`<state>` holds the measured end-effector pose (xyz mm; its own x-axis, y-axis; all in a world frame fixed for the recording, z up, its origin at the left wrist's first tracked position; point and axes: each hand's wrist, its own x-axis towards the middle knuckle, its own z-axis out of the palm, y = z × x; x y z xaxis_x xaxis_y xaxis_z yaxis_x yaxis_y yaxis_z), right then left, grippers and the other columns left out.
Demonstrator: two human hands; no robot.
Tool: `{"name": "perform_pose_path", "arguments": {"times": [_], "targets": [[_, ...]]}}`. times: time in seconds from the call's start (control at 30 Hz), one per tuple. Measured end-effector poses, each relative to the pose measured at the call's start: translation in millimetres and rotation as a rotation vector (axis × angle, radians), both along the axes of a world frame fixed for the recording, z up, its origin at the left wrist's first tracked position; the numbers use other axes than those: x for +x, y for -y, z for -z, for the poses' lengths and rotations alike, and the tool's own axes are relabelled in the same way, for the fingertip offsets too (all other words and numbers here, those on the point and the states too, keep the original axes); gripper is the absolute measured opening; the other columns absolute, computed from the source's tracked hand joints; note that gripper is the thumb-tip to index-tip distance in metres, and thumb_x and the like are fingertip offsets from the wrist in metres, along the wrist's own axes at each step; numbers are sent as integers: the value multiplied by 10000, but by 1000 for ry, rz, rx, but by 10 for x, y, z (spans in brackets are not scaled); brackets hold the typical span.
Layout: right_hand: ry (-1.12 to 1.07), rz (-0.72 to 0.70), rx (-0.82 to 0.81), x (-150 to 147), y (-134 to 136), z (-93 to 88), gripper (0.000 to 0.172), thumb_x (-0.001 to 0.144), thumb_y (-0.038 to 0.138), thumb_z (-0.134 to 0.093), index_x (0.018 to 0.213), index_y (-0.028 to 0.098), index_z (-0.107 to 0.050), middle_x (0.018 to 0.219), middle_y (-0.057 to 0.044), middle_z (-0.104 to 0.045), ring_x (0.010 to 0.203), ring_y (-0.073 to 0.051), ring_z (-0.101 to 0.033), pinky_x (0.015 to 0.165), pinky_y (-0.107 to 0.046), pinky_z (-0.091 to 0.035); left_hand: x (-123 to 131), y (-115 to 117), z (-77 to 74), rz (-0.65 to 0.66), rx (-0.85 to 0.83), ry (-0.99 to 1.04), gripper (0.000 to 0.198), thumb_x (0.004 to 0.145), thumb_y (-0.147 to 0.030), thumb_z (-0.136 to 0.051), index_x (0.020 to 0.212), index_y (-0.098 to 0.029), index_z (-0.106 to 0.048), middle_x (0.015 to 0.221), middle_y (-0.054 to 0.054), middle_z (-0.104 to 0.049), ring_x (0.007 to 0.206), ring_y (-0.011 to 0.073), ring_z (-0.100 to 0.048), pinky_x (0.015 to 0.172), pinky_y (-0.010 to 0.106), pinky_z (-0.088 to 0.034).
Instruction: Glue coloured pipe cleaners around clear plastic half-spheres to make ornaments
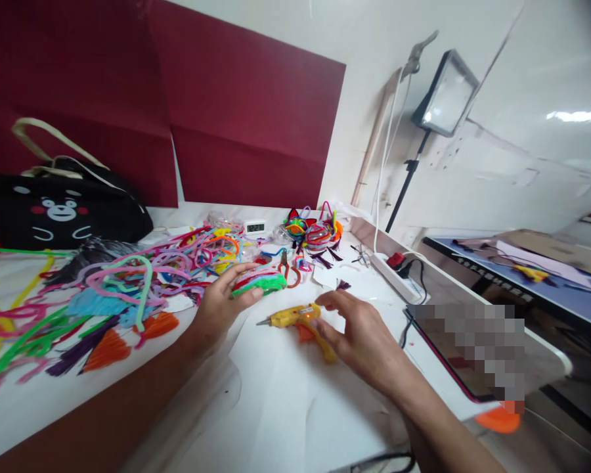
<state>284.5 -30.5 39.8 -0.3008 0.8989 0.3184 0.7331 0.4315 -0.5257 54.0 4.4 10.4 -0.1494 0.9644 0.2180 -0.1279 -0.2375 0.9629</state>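
Note:
A bundle of green, white and pink pipe cleaners [262, 282] is gripped in my left hand [221, 299], thumb at the front and fingers behind. On the white tabletop just below it is a yellow glue gun [291, 316] with an orange trigger, its metal nozzle pointing left and a small orange light glowing. My right hand [359, 328] is at the rear end of the glue gun, thumb and forefinger apart around it. Whether those fingertips touch the gun is unclear. Pliers with orange handles [289, 272] lie right behind the bundle.
Loose pipe cleaners [123, 279] and tassels [106, 348] cover the left side. Behind are a black bag [69, 210], a digital clock [255, 227] and colourful crafted pieces [315, 230]. A power strip [401, 279], a dark-screened tablet [453, 355] and a lamp [446, 92] stand right.

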Motion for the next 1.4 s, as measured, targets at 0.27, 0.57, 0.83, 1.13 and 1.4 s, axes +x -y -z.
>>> {"name": "perform_pose_path", "arguments": {"times": [0.27, 0.57, 0.83, 1.13, 1.4], "targets": [[412, 0, -325, 36, -97, 53, 201, 831, 277, -618, 988, 173, -687, 967, -110, -741, 815, -241, -676, 656, -301, -412, -49, -67, 30, -11, 5, 72, 536, 642, -349, -857, 1125, -233, -656, 1237, 65, -678, 1238, 317, -568, 1109, 447, -393], [269, 91, -341, 13, -291, 250, 248, 717, 346, -726, 884, 165, -704, 843, -89, -727, 730, -208, -640, 602, -281, -381, -88, -97, 34, -14, 9, 90, 516, 643, -332, -857, 1105, -227, -655, 1174, 63, -699, 1169, 298, -610, 1069, 434, -437], [-312, 80, -605, 129, -425, 312, 230, 629, 275, -741, 782, 150, -623, 629, 6, -638, 530, -115, -543, 480, -222, -390, -102, -99, 19, -49, 12, 107, 549, 620, -337, -857, 1108, -208, -641, 1177, 72, -688, 1163, 304, -608, 1044, 445, -451], [-798, 21, -383, 210, -244, -62, 411, 653, 486, -810, 847, 157, -657, 664, 24, -565, 547, -81, -452, 474, -195, -373, -96, -136, -24, -134, -47, 172, 508, 597, -331, -820, 1052, -203, -635, 952, 16, -704, 907, 221, -662, 836, 338, -516], [-903, -5, -196, 94, -204, 206, 361, 718, 433, -783, 912, 184, -607, 720, 15, -605, 535, -95, -479, 436, -203, -385, -117, -122, 72, -87, 108, 10, 527, 644, -338, -828, 1113, -222, -618, 1175, 55, -666, 1149, 283, -595, 1020, 420, -444]]}}
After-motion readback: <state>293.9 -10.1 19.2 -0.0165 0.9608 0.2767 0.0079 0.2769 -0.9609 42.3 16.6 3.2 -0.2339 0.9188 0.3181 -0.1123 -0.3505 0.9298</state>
